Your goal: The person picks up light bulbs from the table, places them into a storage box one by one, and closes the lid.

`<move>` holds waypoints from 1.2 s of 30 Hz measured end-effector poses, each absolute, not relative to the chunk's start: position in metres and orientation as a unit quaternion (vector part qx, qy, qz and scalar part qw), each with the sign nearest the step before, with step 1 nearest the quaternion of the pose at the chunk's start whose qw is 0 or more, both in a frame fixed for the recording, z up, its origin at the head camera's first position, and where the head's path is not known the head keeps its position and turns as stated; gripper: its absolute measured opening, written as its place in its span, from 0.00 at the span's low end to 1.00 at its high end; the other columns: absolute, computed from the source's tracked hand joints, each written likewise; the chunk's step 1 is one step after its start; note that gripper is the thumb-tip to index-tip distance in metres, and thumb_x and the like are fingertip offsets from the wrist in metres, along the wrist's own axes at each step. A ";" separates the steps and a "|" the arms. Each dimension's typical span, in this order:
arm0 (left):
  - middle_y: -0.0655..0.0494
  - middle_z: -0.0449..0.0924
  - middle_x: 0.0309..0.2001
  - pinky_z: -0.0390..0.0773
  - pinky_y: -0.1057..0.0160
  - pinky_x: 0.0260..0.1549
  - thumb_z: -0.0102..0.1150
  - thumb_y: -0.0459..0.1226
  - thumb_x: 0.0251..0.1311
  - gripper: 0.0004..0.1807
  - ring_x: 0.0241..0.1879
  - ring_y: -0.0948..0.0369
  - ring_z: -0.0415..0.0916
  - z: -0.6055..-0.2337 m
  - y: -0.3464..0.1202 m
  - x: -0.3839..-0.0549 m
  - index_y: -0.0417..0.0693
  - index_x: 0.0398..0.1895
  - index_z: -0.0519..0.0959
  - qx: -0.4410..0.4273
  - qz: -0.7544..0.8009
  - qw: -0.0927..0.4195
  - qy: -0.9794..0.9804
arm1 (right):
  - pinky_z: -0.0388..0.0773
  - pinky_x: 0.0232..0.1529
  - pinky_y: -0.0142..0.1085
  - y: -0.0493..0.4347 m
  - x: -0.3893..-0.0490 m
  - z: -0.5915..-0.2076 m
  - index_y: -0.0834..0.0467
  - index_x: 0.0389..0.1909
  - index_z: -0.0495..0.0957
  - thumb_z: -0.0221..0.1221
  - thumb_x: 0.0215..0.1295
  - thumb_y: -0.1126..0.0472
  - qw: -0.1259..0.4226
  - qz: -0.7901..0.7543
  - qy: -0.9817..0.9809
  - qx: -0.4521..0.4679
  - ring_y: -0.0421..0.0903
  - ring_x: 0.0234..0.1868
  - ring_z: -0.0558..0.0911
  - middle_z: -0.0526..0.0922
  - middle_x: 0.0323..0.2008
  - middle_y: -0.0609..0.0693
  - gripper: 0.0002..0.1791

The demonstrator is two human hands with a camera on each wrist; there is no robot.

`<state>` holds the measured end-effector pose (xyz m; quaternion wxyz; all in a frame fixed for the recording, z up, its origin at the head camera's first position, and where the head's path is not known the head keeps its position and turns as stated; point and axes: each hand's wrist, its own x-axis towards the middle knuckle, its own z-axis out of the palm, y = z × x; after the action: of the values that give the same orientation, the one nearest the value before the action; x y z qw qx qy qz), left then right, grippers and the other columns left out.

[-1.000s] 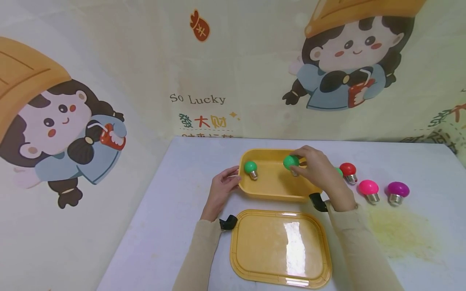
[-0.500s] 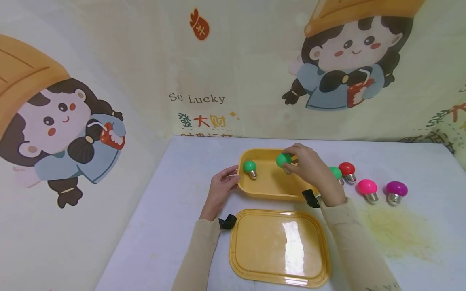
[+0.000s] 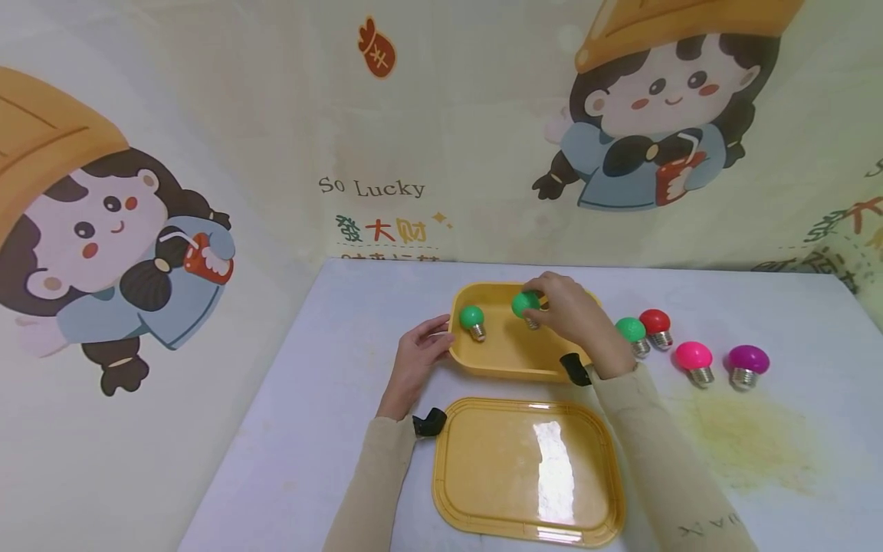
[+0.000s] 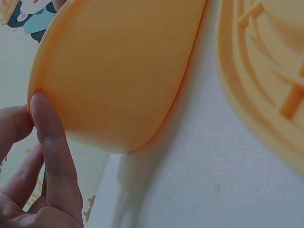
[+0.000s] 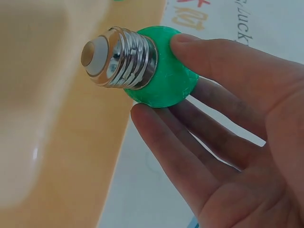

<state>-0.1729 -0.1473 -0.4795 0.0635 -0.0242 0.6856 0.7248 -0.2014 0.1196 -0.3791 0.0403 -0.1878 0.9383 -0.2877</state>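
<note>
My right hand [image 3: 569, 314] pinches a green light bulb [image 3: 522, 304] above the yellow plastic box [image 3: 507, 349]. In the right wrist view, thumb and fingertips hold the green globe [image 5: 164, 90], with its silver screw base pointing away from the palm. A second green bulb [image 3: 472, 317] lies inside the box towards the left end. At that end my left hand [image 3: 417, 356] grips the box's rim. The left wrist view shows the thumb [image 4: 47, 114] against the outer wall and a finger at the rim.
A flat yellow lid [image 3: 493, 475] lies on the white table in front of the box. To the right are a green bulb [image 3: 630, 330], a red bulb [image 3: 655, 319], a pink bulb [image 3: 694, 356] and a purple bulb [image 3: 748, 359]. A printed cloth [image 3: 483, 153] hangs behind.
My right hand has carried the green bulb leftward over the box, nearer the other bulb inside. The green bulb on the table has come into fuller view. My left hand stays at the rim.
</note>
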 end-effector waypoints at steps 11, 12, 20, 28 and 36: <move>0.46 0.79 0.55 0.83 0.66 0.40 0.64 0.33 0.64 0.20 0.46 0.59 0.80 -0.479 -0.148 -0.172 0.47 0.60 0.78 -0.026 0.719 0.062 0.692 | 0.79 0.51 0.48 0.109 -0.213 -0.389 0.70 0.50 0.81 0.67 0.61 0.66 0.061 -0.287 0.934 -0.206 0.57 0.47 0.79 0.82 0.46 0.62 0.17; 0.46 0.79 0.55 0.83 0.66 0.40 0.63 0.33 0.64 0.20 0.46 0.59 0.80 -0.479 -0.148 -0.172 0.47 0.60 0.78 -0.027 0.719 0.062 0.692 | 0.79 0.52 0.48 0.108 -0.213 -0.389 0.70 0.49 0.81 0.67 0.61 0.66 0.064 -0.288 0.933 -0.206 0.57 0.47 0.79 0.83 0.46 0.61 0.17; 0.45 0.78 0.56 0.83 0.67 0.39 0.64 0.34 0.64 0.21 0.46 0.59 0.80 -0.481 -0.148 -0.173 0.47 0.61 0.78 -0.020 0.721 0.065 0.689 | 0.79 0.51 0.47 0.101 -0.217 -0.392 0.69 0.48 0.81 0.67 0.61 0.67 0.078 -0.293 0.927 -0.219 0.55 0.46 0.80 0.83 0.45 0.60 0.16; 0.45 0.78 0.56 0.83 0.68 0.38 0.64 0.32 0.63 0.21 0.46 0.59 0.80 -0.481 -0.148 -0.174 0.45 0.61 0.78 -0.019 0.725 0.060 0.686 | 0.79 0.52 0.47 0.096 -0.225 -0.398 0.67 0.47 0.82 0.66 0.63 0.66 0.099 -0.296 0.921 -0.234 0.54 0.47 0.81 0.84 0.44 0.58 0.14; 0.42 0.77 0.56 0.83 0.68 0.36 0.63 0.30 0.64 0.22 0.46 0.58 0.80 -0.480 -0.147 -0.172 0.43 0.62 0.77 -0.016 0.729 0.058 0.681 | 0.79 0.52 0.46 0.092 -0.231 -0.402 0.67 0.49 0.82 0.65 0.64 0.65 0.122 -0.292 0.921 -0.229 0.52 0.45 0.80 0.84 0.45 0.58 0.14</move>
<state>-0.1725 -0.1465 -0.4803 0.0578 -0.0164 0.6815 0.7294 -0.2305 0.0922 -0.4024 0.1215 -0.2294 0.9207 -0.2915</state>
